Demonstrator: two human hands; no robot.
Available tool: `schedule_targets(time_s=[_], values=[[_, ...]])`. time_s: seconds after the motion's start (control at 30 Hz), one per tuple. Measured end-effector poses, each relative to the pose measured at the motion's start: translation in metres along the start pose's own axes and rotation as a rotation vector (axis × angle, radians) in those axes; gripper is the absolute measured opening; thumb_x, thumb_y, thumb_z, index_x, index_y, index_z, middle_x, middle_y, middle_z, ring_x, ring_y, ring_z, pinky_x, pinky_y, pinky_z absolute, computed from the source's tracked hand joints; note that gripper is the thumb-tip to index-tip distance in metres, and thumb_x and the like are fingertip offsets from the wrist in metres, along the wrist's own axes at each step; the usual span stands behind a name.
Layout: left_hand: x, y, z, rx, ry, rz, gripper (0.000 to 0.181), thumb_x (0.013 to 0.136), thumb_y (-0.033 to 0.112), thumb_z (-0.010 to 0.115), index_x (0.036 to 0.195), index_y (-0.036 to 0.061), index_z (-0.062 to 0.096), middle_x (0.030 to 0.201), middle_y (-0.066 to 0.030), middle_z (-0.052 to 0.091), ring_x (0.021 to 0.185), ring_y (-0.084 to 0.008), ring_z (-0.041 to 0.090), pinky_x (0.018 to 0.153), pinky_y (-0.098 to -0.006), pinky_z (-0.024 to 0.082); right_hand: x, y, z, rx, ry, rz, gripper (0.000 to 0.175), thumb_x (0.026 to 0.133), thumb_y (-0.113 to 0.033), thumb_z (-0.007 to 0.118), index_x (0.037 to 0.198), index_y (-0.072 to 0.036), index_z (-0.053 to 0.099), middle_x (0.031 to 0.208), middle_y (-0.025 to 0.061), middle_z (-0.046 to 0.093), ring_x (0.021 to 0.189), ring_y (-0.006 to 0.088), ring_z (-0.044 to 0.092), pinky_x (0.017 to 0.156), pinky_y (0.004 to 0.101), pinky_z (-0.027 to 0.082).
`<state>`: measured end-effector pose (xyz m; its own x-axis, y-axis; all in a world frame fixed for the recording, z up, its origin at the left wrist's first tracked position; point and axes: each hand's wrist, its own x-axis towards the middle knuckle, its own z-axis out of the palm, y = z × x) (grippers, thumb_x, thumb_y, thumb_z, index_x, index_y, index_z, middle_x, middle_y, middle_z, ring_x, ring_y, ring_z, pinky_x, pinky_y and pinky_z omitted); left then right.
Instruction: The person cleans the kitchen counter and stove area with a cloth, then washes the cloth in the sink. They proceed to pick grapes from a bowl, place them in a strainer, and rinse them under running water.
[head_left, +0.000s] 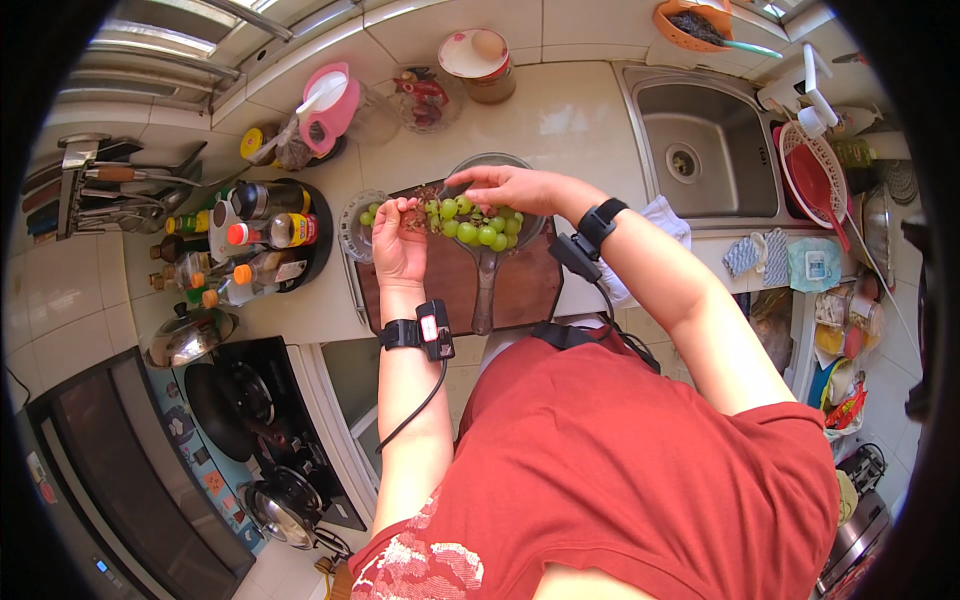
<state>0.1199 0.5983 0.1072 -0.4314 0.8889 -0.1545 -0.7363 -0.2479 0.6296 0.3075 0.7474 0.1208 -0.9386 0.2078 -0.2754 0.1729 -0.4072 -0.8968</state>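
In my left hand (400, 247) the brown stem (420, 214) of a bunch of grapes is pinched between thumb and fingers. Green grapes (480, 229) hang along its right side, above a transparent strainer or pan with a long handle (484, 296). My right hand (510, 187) curves over the top of the bunch from the right; its fingertips are close to the grapes, and whether they grip one is hidden. Left of the bunch, partly behind my left hand, a clear glass bowl (352, 229) contains a few green grapes. A reddish-brown cutting board (420, 292) lies beneath.
Bottles (274, 229) crowd a round black rack on the left, beyond a stove (255, 405). At right are a steel sink (705, 150), a white cloth (667, 221) and a basket (817, 157). A lidded jar (484, 86) carries an egg at the back.
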Motion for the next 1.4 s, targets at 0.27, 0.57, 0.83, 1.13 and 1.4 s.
schedule_targets(time_s=[0.27, 0.57, 0.83, 1.13, 1.4], values=[[-0.004, -0.001, -0.003, 0.053, 0.068, 0.004, 0.010, 0.092, 0.016, 0.059, 0.092, 0.0065, 0.060, 0.092, -0.0028, 0.061, 0.093, -0.0170, 0.059, 0.090, -0.0317, 0.048, 0.003, 0.014, -0.002, -0.025, 0.167, 0.002, 0.032, 0.094, -0.028, 0.057, 0.120, -0.010, 0.053, 0.097, -0.0031, 0.056, 0.086, 0.0064, 0.049, 0.077, 0.0236, 0.043], [-0.013, 0.008, -0.007, -0.049, 0.074, 0.072, 0.010, 0.092, 0.017, 0.059, 0.091, 0.0069, 0.059, 0.092, -0.0027, 0.061, 0.094, -0.0178, 0.060, 0.090, -0.0309, 0.049, 0.002, 0.023, -0.008, -0.616, 0.333, -0.156, 0.034, 0.096, -0.031, 0.051, 0.119, -0.008, 0.056, 0.115, 0.0047, 0.057, 0.108, 0.0167, 0.051, 0.094, 0.0300, 0.042], [-0.006, 0.006, -0.007, -0.075, 0.179, 0.055, 0.012, 0.094, 0.018, 0.057, 0.091, 0.0079, 0.061, 0.093, -0.0030, 0.065, 0.094, -0.0154, 0.062, 0.090, -0.0306, 0.050, -0.025, -0.010, 0.012, -0.170, 0.094, 0.107, 0.037, 0.095, -0.043, 0.052, 0.115, -0.013, 0.060, 0.095, -0.0028, 0.058, 0.085, 0.0082, 0.052, 0.069, 0.0248, 0.045], [-0.010, 0.001, -0.012, -0.063, 0.302, 0.015, 0.011, 0.092, 0.018, 0.060, 0.090, 0.0080, 0.062, 0.093, -0.0055, 0.068, 0.094, -0.0170, 0.065, 0.088, -0.0320, 0.051, -0.019, 0.001, 0.010, -0.018, 0.264, 0.111, 0.038, 0.093, -0.047, 0.054, 0.106, -0.013, 0.063, 0.080, -0.0072, 0.055, 0.068, 0.0030, 0.047, 0.055, 0.0195, 0.037], [-0.014, 0.003, -0.001, -0.030, 0.379, 0.013, 0.012, 0.092, 0.019, 0.061, 0.088, 0.0076, 0.061, 0.093, -0.0069, 0.067, 0.091, -0.0173, 0.064, 0.089, -0.0332, 0.050, -0.017, 0.007, 0.017, 0.023, 0.446, 0.064, 0.042, 0.091, -0.048, 0.057, 0.111, -0.011, 0.062, 0.078, -0.0055, 0.054, 0.069, 0.0044, 0.047, 0.056, 0.0201, 0.037]])
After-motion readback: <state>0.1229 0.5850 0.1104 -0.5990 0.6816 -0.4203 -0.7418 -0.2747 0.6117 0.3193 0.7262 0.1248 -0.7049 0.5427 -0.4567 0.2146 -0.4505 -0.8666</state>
